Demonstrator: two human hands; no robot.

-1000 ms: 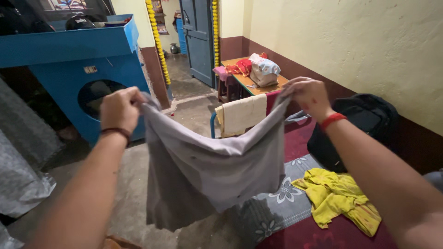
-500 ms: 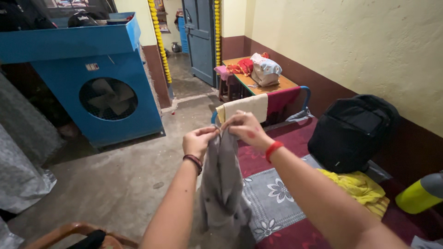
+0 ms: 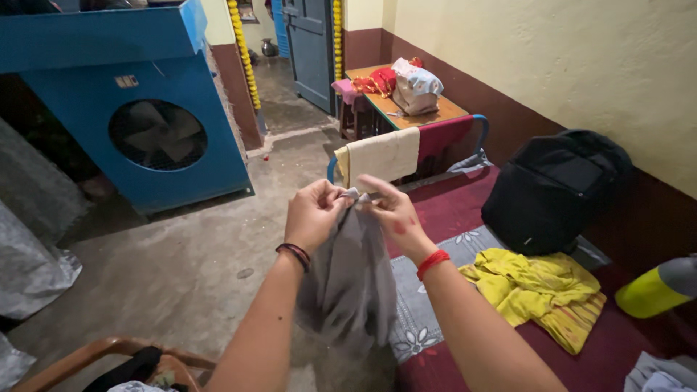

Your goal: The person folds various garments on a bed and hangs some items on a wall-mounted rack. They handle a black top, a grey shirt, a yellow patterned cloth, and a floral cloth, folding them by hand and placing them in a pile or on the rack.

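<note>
A grey cloth [image 3: 352,287] hangs folded in half in front of me, over the edge of a bed. My left hand [image 3: 314,213] pinches its top corners from the left. My right hand [image 3: 392,216] touches the same top edge from the right, fingers meeting the left hand. Both hands grip the cloth together at chest height. A dark band circles my left wrist and a red one my right.
The bed [image 3: 465,210] has a maroon and grey flowered cover, a yellow garment [image 3: 534,287], a black backpack [image 3: 555,189] and a yellow-green bottle [image 3: 657,290]. A beige towel [image 3: 381,156] drapes the footrail. A blue air cooler [image 3: 131,109] stands left; a wooden chair [image 3: 109,359] is below.
The cloth was spread wide between my hands a second ago; my hands came together and folded it in half. It now hangs narrow, and the view has tilted slightly down.
</note>
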